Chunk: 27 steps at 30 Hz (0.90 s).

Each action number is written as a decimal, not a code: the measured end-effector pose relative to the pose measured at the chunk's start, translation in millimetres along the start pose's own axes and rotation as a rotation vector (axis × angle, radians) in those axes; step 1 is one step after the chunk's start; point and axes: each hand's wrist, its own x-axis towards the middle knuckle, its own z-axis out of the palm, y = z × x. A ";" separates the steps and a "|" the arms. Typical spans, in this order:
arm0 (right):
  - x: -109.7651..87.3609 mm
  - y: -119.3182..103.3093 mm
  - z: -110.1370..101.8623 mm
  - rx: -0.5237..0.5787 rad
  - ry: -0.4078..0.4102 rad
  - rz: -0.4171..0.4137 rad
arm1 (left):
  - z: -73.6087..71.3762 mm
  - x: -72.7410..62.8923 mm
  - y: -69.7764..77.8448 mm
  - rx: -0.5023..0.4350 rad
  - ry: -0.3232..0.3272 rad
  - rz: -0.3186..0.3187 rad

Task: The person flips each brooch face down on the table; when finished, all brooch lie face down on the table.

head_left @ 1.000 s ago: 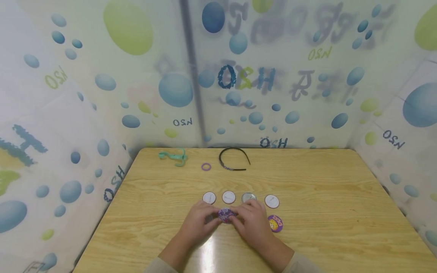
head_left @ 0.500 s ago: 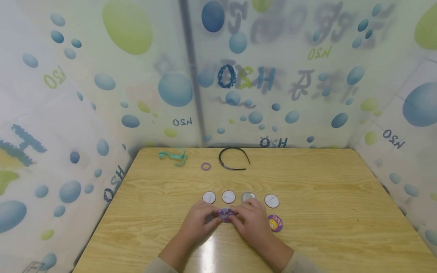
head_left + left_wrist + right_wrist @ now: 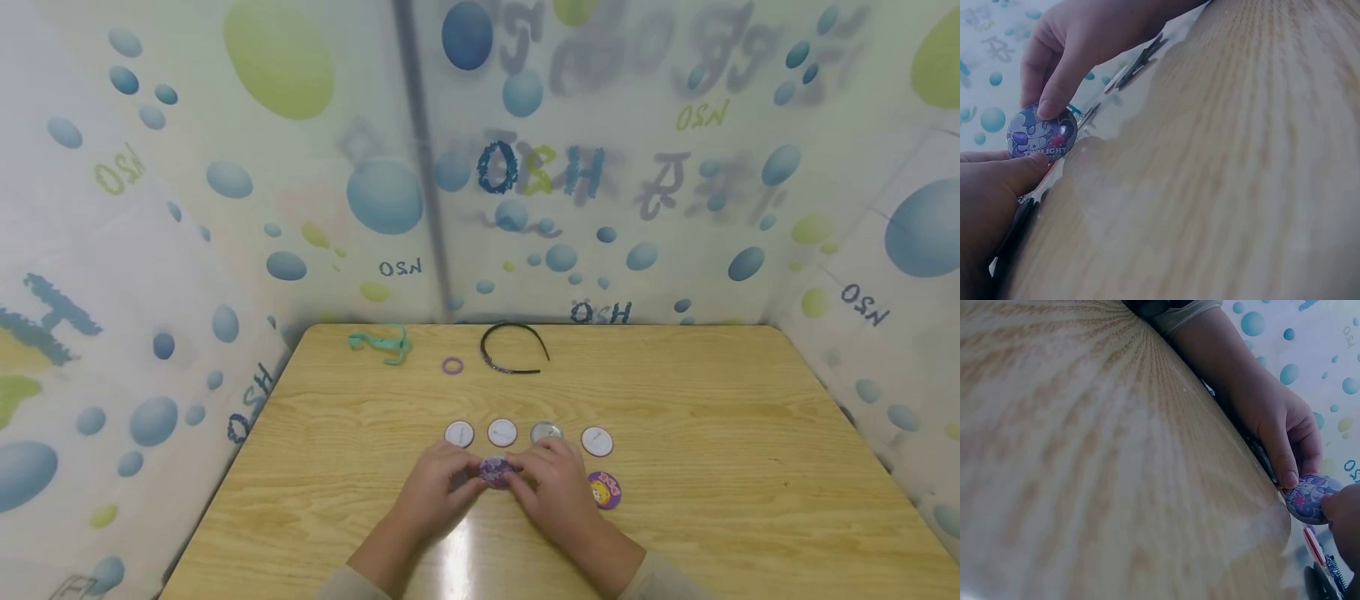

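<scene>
A round purple pin badge point(image 3: 496, 472) with a cartoon figure and partly covered lettering is held upright, its printed face turned toward me. My left hand point(image 3: 437, 486) pinches its left edge between thumb and fingers. The opposite edge is pinched by my right hand point(image 3: 553, 487). In the left wrist view, both thumbs lie on the front of the badge point(image 3: 1054, 140). Just right of my right hand lies another purple badge point(image 3: 605, 492) with a yellow character. Beyond the hands, a silver-backed badge point(image 3: 546, 431) is partly covered by my right fingers.
White-backed badges lie face down in a row: a left one point(image 3: 460, 434), a middle one point(image 3: 502, 432) and a right one point(image 3: 597, 442). Farther back are a green claw-like clip point(image 3: 384, 343), a purple ring point(image 3: 452, 366) and a black headband point(image 3: 486, 352). Printed sheets enclose the wooden table point(image 3: 712, 400).
</scene>
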 end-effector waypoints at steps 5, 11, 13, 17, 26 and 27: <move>0.4 -0.9 -1.4 0.013 -0.013 0.010 | -0.6 0.5 0.5 -0.005 -0.002 -0.007; -0.1 0.0 -0.8 0.019 -0.016 0.010 | -1.6 0.8 1.1 -0.002 -0.019 -0.017; -0.4 0.6 0.0 0.016 -0.007 0.000 | -1.6 0.6 1.0 -0.002 -0.022 -0.021; -0.7 1.4 1.2 0.017 0.001 -0.006 | -1.8 0.8 0.7 -0.003 -0.029 -0.031; -0.5 1.0 1.1 0.022 -0.001 -0.007 | -2.0 1.3 0.1 0.001 -0.045 -0.052; -0.4 0.8 1.0 0.023 -0.005 -0.003 | -2.0 1.3 0.1 0.001 -0.043 -0.050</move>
